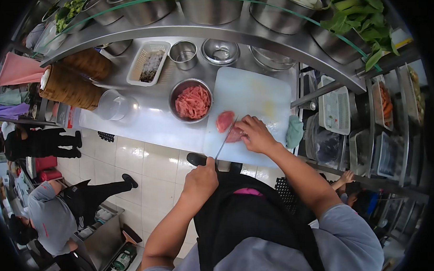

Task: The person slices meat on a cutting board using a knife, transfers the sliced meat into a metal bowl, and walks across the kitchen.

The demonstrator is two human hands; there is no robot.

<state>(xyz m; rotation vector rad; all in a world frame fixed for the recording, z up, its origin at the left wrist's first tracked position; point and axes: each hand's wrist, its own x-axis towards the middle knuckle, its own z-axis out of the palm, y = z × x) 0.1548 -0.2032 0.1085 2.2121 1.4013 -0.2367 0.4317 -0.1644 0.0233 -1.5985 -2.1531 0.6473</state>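
My left hand is closed around the handle of a knife. The blade points away from me across a pale cutting board, passing between two pieces of raw red meat. My right hand, fingers curled, presses on the nearer meat piece and partly covers it. Just left of the blade lies the other meat piece, untouched by either hand. Beside the board's left edge stands a steel bowl holding many strips of cut meat.
Behind the board are steel bowls, a steel pot and a white basket. An overhead shelf carries pots and leafy greens. A green cloth touches the board's right side. Other people stand at left.
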